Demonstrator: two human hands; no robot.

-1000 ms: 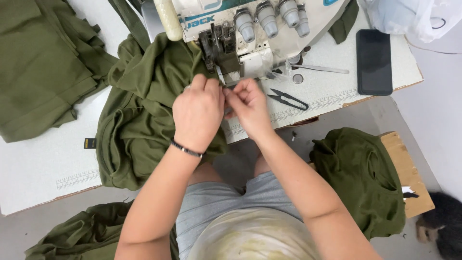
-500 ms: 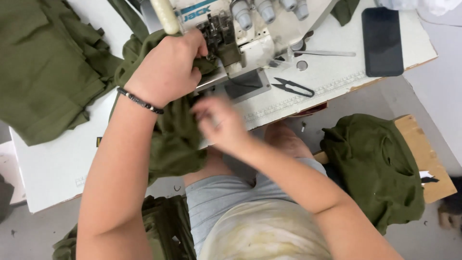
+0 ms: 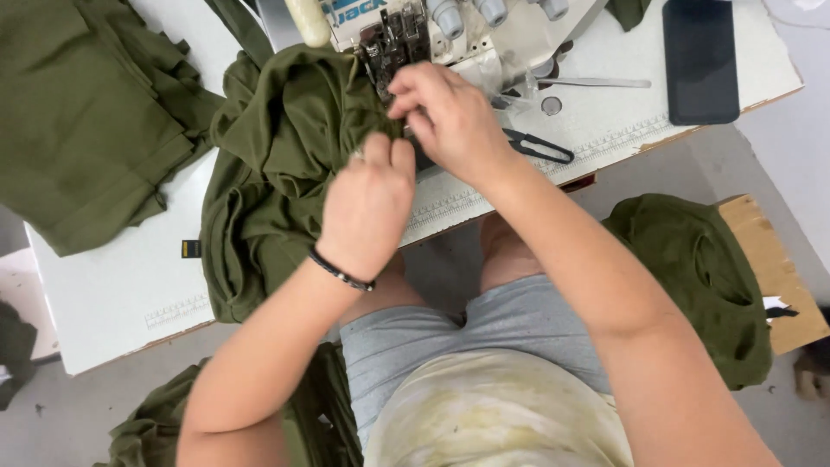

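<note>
Olive-green garment (image 3: 277,164) at centre frame, plain. Same olive green on folded pile (image 3: 82,112), upper left, and on heap (image 3: 692,277) at right. White table (image 3: 104,294). White sewing machine (image 3: 484,35) with blue lettering, top centre. Black phone (image 3: 700,56), upper right. Black-handled snips (image 3: 540,147). Black wristband (image 3: 341,272). Grey shorts (image 3: 484,337). Pale yellow-stained shirt (image 3: 493,415).

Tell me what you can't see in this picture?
Head view only:
- Sewing machine: its top is cut off by the upper edge.
- Needle area: covered by the right hand.
- Green cloth at the machine: the part being gripped is hidden under the left hand and right hand.
- Snips: blades hidden behind the right hand.
</note>
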